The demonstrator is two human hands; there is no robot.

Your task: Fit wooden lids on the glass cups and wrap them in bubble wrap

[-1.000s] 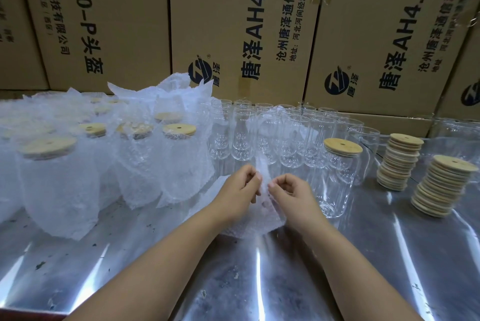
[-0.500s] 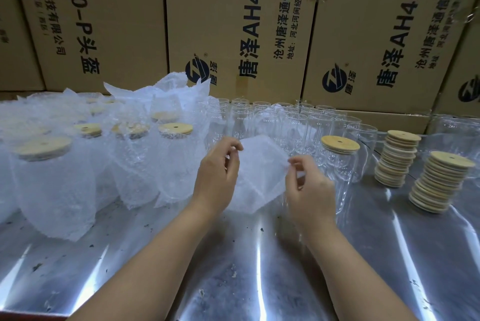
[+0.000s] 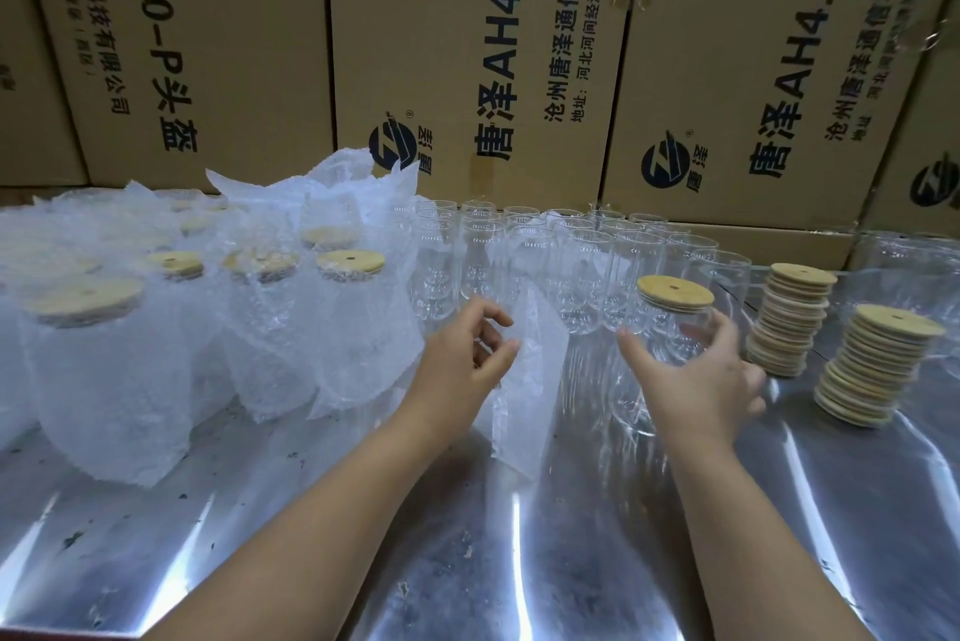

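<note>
Left grip point(image 3: 457, 370) pinches the bubble wrap sheet point(image 3: 530, 380) by its left edge at 12 o'clock. Right grip point(image 3: 701, 386) spreads around the lidded glass cup point(image 3: 667, 334) at 1 o'clock; whether it touches is unclear. Wrapped cups point(image 3: 353, 328) crowd 9 o'clock, lid stacks point(image 3: 789, 323) 3 o'clock, shiny bench point(image 3: 493, 536) between.

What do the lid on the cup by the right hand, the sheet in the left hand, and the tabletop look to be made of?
Lid: pale wood, possibly bamboo; tan and matte, with a small hole.
Sheet: translucent plastic bubble wrap; whitish, dimpled, hanging limp.
Tabletop: probably stainless steel sheet with a brushed finish; streaky bright reflections, a few dark specks.
</note>
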